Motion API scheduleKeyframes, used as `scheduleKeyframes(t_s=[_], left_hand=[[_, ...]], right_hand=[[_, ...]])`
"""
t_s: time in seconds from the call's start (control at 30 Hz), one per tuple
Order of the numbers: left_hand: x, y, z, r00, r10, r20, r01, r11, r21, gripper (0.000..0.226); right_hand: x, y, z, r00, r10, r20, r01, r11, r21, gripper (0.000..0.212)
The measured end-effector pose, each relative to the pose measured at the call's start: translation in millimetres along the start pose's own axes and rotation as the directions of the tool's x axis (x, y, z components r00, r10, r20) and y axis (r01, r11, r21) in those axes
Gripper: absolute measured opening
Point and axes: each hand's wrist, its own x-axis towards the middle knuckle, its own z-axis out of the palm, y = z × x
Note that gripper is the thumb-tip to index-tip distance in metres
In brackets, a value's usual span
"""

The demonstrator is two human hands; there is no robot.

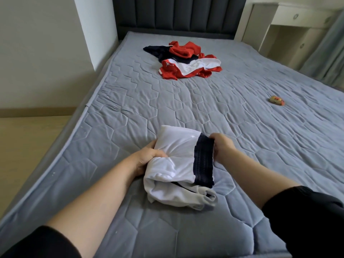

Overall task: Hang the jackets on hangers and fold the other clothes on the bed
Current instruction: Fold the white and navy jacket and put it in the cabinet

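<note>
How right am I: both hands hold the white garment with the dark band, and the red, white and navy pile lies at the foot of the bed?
Wrong in one respect: the head view shows the red, white and navy pile near the headboard, not the foot. The left hand and right hand do both hold the white garment.

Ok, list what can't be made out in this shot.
Head view:
- White garment: folded over itself, so its type and inner layers are hidden.
- Red, white and navy pile: bunched; number of pieces unclear.
- Small object on the bed: too small to identify.
</note>
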Motion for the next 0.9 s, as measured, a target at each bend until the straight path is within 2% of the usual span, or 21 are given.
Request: scheduleKeyframes(t_s=[0.1,0.2,0.3,0.33,0.4,0.47,0.53,0.67,0.7,0.77,0.83,0.9], left_hand=[[-0.9,-0.8,3.3,0.998,0.028,-0.059,-0.03,0.999,-0.038,0.073],[0.5,0.8,6.2,0.982,0.068,-0.178,-0.085,0.992,-0.092,0.049],[3.5,2.5,6.6,0.963,0.107,-0.249,-0.149,0.976,-0.156,0.06],[4.8,3.4,6.8,0.956,0.116,-0.27,-0.17,0.968,-0.184,0.063],[6.6,5.0,6.8,0.938,0.119,-0.326,-0.206,0.947,-0.247,0.052],[7.1,5.1,6.9,0.929,0.117,-0.352,-0.225,0.932,-0.285,0.04],[7.8,3.5,7.6,0.925,0.136,-0.354,-0.245,0.926,-0.286,0.037],[4.1,1.1,7.5,0.928,0.113,-0.354,-0.242,0.907,-0.344,0.033],[3.5,0.5,6.5,0.929,0.102,-0.355,-0.235,0.905,-0.355,0.034],[3.0,0.3,7.2,0.92,0.074,-0.384,-0.214,0.916,-0.338,0.034],[3.8,-0.6,12.8,0.896,0.034,-0.442,-0.174,0.944,-0.281,0.036],[2.9,-5.0,20.3,0.881,-0.034,-0.472,-0.106,0.958,-0.267,0.053]], right_hand=[[-3.2,-2.4,1.1,0.995,-0.006,0.099,0.015,0.996,-0.088,0.011],[-9.5,-11.4,3.6,0.978,-0.014,0.207,0.055,0.979,-0.194,0.019],[-10.8,-18.8,7.9,0.963,-0.05,0.266,0.112,0.968,-0.225,0.029],[-8.2,-18.5,9.1,0.956,-0.01,0.293,0.079,0.971,-0.225,0.038],[-8.1,-17.1,10.7,0.924,0.118,0.363,-0.015,0.961,-0.274,0.048],[-9.5,-16.6,9.0,0.868,0.219,0.445,-0.035,0.922,-0.385,0.046],[-12.1,-18.0,5.9,0.822,0.278,0.497,-0.032,0.894,-0.446,0.046],[-7.5,-20.1,3.9,0.772,0.389,0.502,-0.061,0.832,-0.551,0.065],[-7.9,-18.3,3.5,0.757,0.411,0.508,-0.054,0.814,-0.578,0.063],[-10.5,-12.5,1.4,0.758,0.4,0.514,-0.031,0.81,-0.585,0.039],[-8.3,-5.6,-1.4,0.813,0.321,0.485,0.001,0.833,-0.553,0.02],[-3.9,0.1,-3.6,0.869,0.227,0.439,0.044,0.849,-0.527,0.014]])
